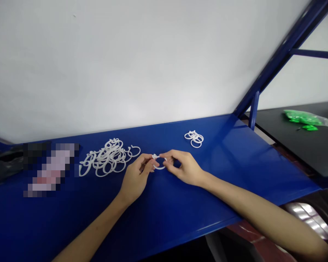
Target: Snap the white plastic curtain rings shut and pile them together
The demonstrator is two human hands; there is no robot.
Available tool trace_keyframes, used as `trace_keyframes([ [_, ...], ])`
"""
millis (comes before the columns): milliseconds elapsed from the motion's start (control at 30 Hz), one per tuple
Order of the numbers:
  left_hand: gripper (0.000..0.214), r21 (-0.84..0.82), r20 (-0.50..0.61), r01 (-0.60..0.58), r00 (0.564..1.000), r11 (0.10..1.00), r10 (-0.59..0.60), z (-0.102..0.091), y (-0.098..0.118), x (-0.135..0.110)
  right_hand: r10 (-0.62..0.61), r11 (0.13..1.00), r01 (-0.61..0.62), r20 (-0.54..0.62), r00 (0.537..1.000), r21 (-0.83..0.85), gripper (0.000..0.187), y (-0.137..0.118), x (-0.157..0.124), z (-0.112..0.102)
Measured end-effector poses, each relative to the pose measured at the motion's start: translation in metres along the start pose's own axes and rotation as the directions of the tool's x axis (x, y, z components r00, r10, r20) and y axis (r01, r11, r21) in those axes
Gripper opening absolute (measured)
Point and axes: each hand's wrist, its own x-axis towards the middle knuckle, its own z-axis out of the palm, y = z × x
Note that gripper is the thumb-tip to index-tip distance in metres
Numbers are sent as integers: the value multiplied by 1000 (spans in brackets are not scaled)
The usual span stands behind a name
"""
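Both of my hands pinch one white plastic ring (159,166) just above the blue table (180,211). My left hand (136,176) grips the ring's left side with thumb and fingers closed. My right hand (184,168) grips its right side the same way. A loose pile of several white rings (108,158) lies to the left of my left hand. A small cluster of white rings (194,138) lies farther back, to the right of my right hand.
A white wall stands behind the table. A blue slanted frame post (276,58) rises at the right. Beyond it, a dark table (295,138) carries a bag of green parts (303,118). A blurred-out patch (50,169) covers something at the left.
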Motion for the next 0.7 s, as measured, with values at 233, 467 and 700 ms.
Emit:
trace_keyframes([
  [233, 22, 104, 3, -130, 991, 986, 130, -1, -3, -3, -9, 998, 7, 41, 999, 63, 8, -6, -3, 4],
  [467, 15, 262, -13, -302, 948, 916, 317, -3, -6, -7, -51, 998, 49, 54, 997, 34, 11, -11, -6, 5],
  [700, 15, 394, 89, -402, 912, 827, 400, -3, -6, -2, -126, 991, 128, 50, 991, -38, 18, 4, -1, 2],
])
